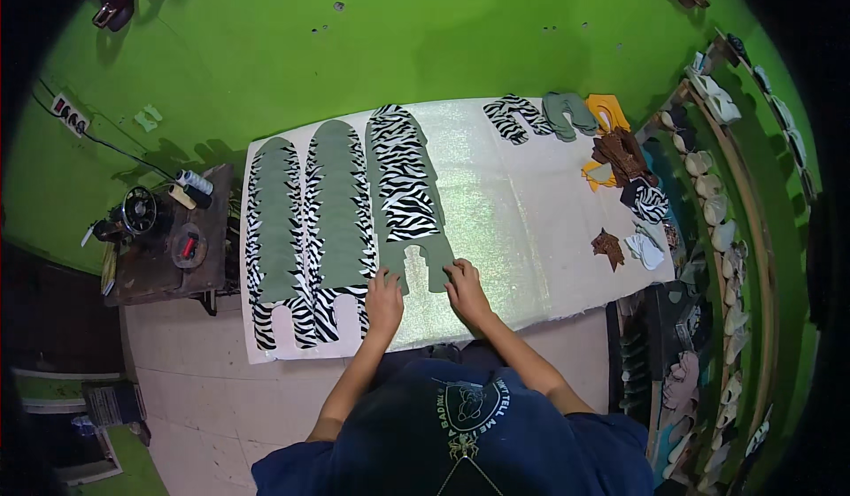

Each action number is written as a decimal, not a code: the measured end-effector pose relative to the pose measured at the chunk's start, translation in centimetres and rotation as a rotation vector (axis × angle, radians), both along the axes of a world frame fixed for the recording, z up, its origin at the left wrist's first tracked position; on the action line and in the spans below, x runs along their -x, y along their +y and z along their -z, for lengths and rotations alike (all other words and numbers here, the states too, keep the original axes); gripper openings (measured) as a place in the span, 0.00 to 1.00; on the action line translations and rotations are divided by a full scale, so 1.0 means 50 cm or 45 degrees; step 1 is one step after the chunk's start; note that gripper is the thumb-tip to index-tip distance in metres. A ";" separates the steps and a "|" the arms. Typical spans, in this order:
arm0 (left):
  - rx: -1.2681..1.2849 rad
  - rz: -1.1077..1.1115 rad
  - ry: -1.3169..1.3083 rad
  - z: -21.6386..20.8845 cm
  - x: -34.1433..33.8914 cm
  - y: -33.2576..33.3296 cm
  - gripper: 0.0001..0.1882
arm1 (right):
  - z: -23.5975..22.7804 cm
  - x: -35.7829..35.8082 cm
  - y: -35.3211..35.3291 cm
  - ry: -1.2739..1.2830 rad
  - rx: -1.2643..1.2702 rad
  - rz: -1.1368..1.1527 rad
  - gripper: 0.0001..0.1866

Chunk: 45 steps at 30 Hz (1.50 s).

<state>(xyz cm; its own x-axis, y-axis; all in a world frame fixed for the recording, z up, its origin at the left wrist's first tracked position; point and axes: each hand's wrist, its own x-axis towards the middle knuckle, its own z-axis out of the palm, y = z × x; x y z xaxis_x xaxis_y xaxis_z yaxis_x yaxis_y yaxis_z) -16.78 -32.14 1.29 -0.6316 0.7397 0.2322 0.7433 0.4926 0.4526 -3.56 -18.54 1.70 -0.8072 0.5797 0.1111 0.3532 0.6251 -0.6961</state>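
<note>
A plain green U-shaped cut piece [438, 270] lies at the near end of the third row, its opening toward me. My left hand [385, 299] has its fingers on the piece's left leg, and my right hand [466, 291] holds the edge of the right leg. Beyond it, overlapping zebra-print pieces [405, 173] run up the table with green edges showing at their sides. To the left lie two more overlapping rows, a middle row [338, 204] and a left row [279, 204], mostly green with zebra-print edges. Each ends nearest me in a zebra-print U-shape. My fingertips are small in view.
Shiny pale cloth covers the table [513, 222]. Along its far right lie zebra [515, 120], green [567, 115] and yellow [608, 113] pieces, brown scraps [622, 155] and a brown piece [607, 248]. A sewing machine [139, 210] stands left; shoe racks [708, 195] line the right.
</note>
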 end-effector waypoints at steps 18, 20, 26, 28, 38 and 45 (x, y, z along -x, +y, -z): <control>-0.187 0.402 -0.065 -0.061 -0.102 0.167 0.11 | -0.041 -0.084 0.077 0.090 0.074 0.108 0.16; -0.193 0.465 -0.076 -0.068 -0.115 0.210 0.11 | -0.044 -0.102 0.109 0.109 0.049 0.149 0.16; -0.239 0.580 -0.081 -0.079 -0.170 0.361 0.11 | -0.043 -0.177 0.234 0.136 -0.023 0.268 0.16; -0.243 0.616 -0.086 -0.076 -0.188 0.414 0.12 | -0.038 -0.208 0.286 0.127 -0.069 0.284 0.16; -0.244 0.663 0.041 -0.097 -0.256 0.671 0.12 | -0.049 -0.302 0.554 0.141 -0.161 0.369 0.14; -0.176 0.518 0.305 -0.078 -0.229 0.837 0.13 | -0.068 -0.310 0.715 0.169 -0.227 0.293 0.13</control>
<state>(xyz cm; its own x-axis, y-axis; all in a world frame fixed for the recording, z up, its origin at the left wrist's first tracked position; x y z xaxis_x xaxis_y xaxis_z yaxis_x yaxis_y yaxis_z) -5.31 9.70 5.21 -0.2146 0.8673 0.4492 0.9541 0.0879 0.2862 11.94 17.24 5.11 -0.6288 0.7073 0.3229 0.4127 0.6556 -0.6323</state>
